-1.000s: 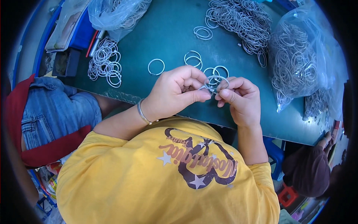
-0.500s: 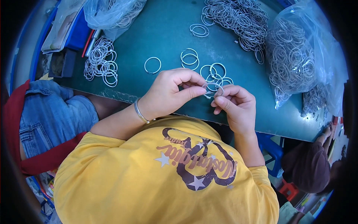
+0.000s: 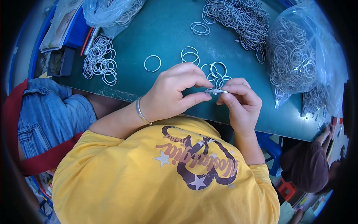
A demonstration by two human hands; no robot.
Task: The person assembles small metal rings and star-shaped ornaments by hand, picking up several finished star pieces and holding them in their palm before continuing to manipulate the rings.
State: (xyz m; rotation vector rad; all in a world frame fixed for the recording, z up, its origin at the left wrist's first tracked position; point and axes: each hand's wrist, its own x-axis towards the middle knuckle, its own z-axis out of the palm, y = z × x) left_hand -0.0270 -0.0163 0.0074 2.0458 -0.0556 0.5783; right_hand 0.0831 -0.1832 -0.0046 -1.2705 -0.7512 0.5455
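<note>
**Head view: both hands pinching one silver ring over the green table**

Head view: the left hand (image 3: 169, 93) and the right hand (image 3: 240, 102) are meeting above the near edge of the green table (image 3: 164, 33), both grasping a thin silver ring (image 3: 215, 90) between fingertips. The ring is showing edge-on, its long axis running left to right, one end at each hand. Just beyond the ring, loose rings (image 3: 214, 71) are lying flat on the table. Farther beyond it a large ring heap (image 3: 235, 16) is spreading, and to the ring's right a clear bag of rings (image 3: 298, 59) is slumping. Left of the ring, another ring pile (image 3: 100, 61) is sitting on the table.
</note>
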